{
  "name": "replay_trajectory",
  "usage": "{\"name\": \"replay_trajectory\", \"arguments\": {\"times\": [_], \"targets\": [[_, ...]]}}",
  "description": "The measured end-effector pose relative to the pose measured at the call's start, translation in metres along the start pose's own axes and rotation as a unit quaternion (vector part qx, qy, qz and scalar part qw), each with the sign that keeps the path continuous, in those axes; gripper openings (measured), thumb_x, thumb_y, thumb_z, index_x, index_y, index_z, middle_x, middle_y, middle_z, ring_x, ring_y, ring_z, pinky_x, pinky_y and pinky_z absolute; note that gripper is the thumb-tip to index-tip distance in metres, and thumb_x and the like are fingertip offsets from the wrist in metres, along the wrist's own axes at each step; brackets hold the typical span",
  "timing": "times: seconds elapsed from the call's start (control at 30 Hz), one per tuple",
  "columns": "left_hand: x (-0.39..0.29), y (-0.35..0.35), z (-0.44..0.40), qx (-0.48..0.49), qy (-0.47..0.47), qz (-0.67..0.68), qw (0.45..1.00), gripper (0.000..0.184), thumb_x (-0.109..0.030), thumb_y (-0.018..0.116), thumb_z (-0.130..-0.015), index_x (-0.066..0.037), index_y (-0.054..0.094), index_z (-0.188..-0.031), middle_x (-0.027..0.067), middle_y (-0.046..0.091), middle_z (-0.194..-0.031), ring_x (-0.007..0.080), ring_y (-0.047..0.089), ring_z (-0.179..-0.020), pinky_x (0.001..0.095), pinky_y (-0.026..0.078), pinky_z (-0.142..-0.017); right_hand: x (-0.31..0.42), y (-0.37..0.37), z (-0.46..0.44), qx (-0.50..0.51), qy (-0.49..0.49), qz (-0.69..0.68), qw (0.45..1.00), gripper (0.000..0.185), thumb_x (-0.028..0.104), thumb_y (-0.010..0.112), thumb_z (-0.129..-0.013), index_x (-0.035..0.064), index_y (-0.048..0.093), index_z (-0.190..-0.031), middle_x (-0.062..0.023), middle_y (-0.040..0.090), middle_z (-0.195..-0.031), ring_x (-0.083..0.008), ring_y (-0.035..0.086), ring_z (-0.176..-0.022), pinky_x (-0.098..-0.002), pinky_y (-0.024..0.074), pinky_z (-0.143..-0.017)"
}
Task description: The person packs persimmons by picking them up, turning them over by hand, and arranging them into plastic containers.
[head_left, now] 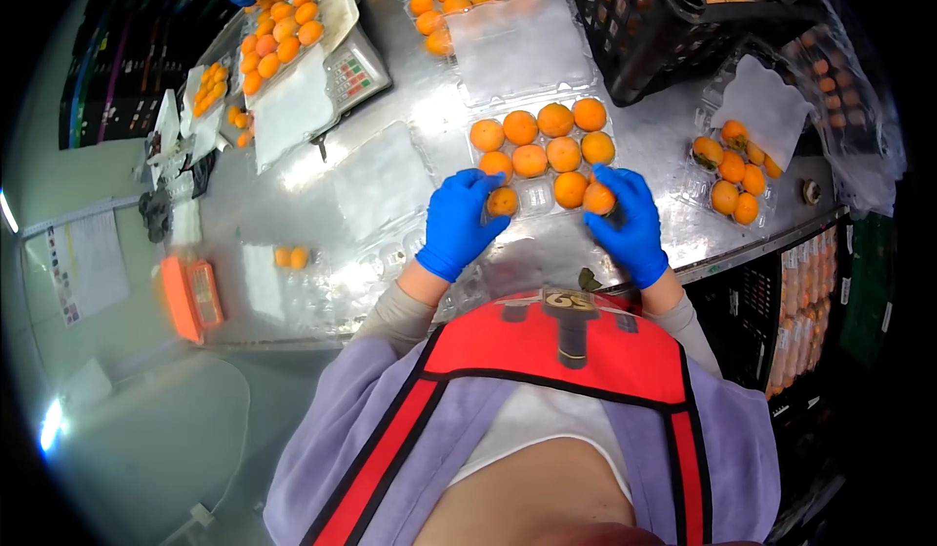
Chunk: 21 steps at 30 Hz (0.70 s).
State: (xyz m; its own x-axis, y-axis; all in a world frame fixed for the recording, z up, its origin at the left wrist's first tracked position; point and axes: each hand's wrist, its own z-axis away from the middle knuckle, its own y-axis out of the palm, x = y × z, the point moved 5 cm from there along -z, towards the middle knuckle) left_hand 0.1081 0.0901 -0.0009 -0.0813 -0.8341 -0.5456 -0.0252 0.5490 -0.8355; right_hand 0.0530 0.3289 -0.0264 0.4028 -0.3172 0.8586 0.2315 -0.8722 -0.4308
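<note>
left hand [459, 222]: blue-gloved, fingers curved toward the right
right hand [629, 224]: gloved too, basically mirrored
wrists [423, 283]: bare, just behind hands

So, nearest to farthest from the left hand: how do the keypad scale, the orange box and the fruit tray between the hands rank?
1. Fruit tray, right beside the left hand.
2. Keypad scale, ahead and left.
3. Orange box, far left.

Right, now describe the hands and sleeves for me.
The left hand and right hand each wear a thin, close-fitting, bright blue glove that ends around the wrist. Further up are greyish-beige inner sleeves, then loose lilac outer sleeves. I can make out no markings on the gloves.
</note>
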Motion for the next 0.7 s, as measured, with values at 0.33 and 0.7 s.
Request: {"name": "replay_trajectory", "arguments": {"times": [0.33, 0.7], "targets": [[0.031, 0.001, 0.001, -0.122, -0.054, 0.025, 0.991, 0.047, -0.026, 0.074, -0.069, -0.006, 0.058, -0.109, 0.0129, 0.057, -0.104, 0.0326, 0.055, -0.096, 0.0395, 0.045, -0.082, 0.029, 0.064, -0.013, 0.105, -0.13, 0.115, 0.979, 0.036, 0.017, 0.067, -0.071, 0.0097, 0.056, -0.104, -0.0091, 0.057, -0.105, -0.0301, 0.055, -0.098, -0.0404, 0.043, -0.083], [0.023, 0.012, -0.024, -0.067, -0.102, -0.085, 0.989, 0.05, -0.032, 0.077, -0.064, -0.004, 0.06, -0.102, 0.0132, 0.056, -0.105, 0.032, 0.055, -0.095, 0.04, 0.047, -0.079, 0.025, 0.076, -0.006, 0.099, -0.131, 0.181, 0.97, 0.039, 0.019, 0.067, -0.072, 0.0101, 0.056, -0.108, -0.0073, 0.056, -0.11, -0.0269, 0.053, -0.104, -0.0424, 0.04, -0.088]]}}
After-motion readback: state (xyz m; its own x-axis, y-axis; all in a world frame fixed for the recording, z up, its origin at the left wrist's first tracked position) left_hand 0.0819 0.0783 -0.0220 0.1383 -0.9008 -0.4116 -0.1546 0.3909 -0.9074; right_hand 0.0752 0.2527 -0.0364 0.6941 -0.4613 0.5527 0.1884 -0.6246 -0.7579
